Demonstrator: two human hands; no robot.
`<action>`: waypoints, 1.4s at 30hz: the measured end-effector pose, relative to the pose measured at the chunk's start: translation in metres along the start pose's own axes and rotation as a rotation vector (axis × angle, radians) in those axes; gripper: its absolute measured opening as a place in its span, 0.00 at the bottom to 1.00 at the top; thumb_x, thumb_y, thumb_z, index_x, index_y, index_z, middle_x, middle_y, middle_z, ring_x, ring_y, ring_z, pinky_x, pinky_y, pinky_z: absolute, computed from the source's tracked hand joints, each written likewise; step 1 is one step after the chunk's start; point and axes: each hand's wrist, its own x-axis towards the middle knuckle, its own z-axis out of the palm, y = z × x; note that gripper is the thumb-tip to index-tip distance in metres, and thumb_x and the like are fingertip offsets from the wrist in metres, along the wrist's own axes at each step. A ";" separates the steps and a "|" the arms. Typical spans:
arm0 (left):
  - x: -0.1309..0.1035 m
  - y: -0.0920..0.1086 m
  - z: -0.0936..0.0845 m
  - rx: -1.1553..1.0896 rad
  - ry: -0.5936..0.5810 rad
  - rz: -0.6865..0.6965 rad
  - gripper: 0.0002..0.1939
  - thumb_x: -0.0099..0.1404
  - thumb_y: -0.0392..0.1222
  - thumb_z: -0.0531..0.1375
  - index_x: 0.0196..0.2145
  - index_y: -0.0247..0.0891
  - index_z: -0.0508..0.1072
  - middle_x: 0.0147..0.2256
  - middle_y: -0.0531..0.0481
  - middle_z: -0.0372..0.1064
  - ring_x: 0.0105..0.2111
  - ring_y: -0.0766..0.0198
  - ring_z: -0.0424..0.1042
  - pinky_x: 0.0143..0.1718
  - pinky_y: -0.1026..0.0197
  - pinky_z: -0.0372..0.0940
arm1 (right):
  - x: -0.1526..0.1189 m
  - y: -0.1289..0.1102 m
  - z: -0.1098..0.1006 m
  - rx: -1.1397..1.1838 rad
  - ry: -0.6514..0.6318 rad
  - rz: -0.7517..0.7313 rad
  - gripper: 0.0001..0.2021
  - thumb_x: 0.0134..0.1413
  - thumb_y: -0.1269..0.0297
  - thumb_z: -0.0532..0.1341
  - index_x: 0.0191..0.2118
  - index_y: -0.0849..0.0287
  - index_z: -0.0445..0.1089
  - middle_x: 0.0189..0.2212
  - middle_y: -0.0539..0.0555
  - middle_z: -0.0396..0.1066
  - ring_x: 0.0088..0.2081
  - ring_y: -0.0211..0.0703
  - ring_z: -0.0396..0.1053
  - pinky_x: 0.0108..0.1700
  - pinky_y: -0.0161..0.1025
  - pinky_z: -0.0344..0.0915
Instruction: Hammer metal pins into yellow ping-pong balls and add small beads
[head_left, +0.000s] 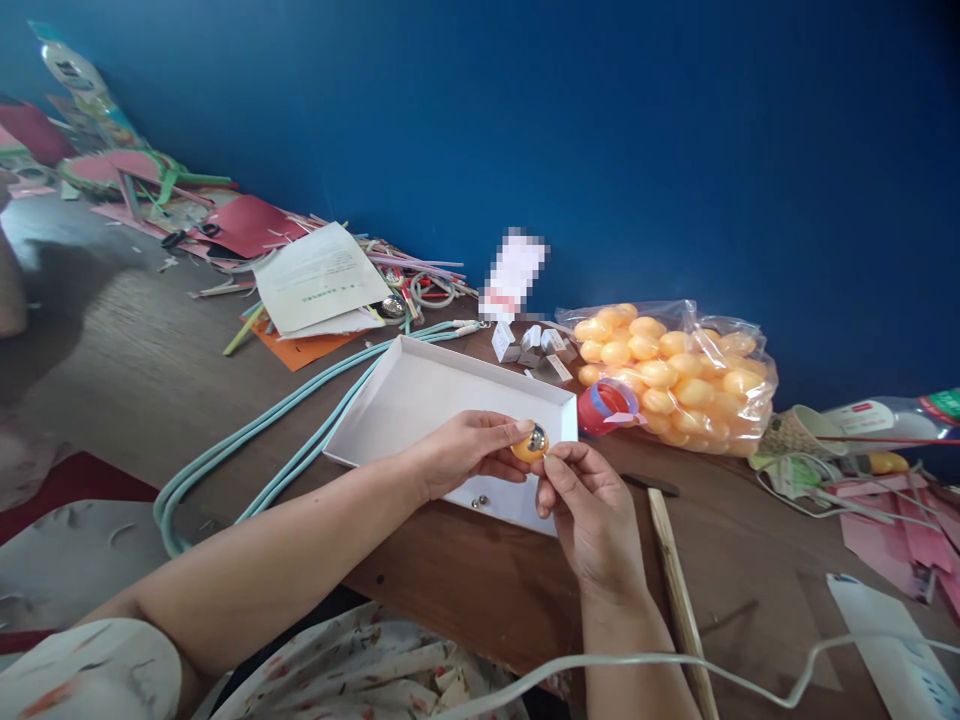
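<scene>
One orange ball point(532, 445) is pinched in the left hand point(471, 452); brace it beside the narrowly pinched right hand point(594, 512), contents unclear.

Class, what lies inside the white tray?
Two small shiny round pieces lie in the white tray, near its front edge. The left hand and right hand hide parts of its floor.

Gleams like polished metal on the silvery dome point(536, 440); looks smooth and plastic on the orange ball point(528, 456). Shines metallic on 2 tiny beads point(484, 500). Appears matt and card-like on the white tray point(386, 400), clear, crinkled and glossy as plastic film on the bag point(679, 375). Reads as dull wood across the bench point(465, 570), rough bare wood along the stick point(675, 580), matt paper on the printed sheet point(319, 275), soft cloth on the flowered garment point(375, 665).
</scene>
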 end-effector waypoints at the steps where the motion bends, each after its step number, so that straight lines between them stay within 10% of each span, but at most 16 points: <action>1: 0.000 0.000 0.000 -0.001 0.001 0.000 0.18 0.58 0.51 0.63 0.33 0.29 0.74 0.30 0.44 0.72 0.30 0.68 0.71 0.37 0.64 0.68 | 0.000 0.000 0.000 0.002 0.000 0.001 0.04 0.53 0.67 0.65 0.34 0.58 0.70 0.27 0.48 0.74 0.20 0.27 0.65 0.23 0.26 0.63; 42: 0.002 -0.002 -0.004 -0.025 -0.039 -0.033 0.17 0.60 0.50 0.61 0.34 0.29 0.74 0.32 0.44 0.73 0.30 0.69 0.72 0.36 0.66 0.69 | -0.001 0.000 -0.001 0.027 -0.030 0.029 0.04 0.53 0.67 0.65 0.34 0.58 0.69 0.27 0.49 0.73 0.20 0.27 0.63 0.23 0.26 0.62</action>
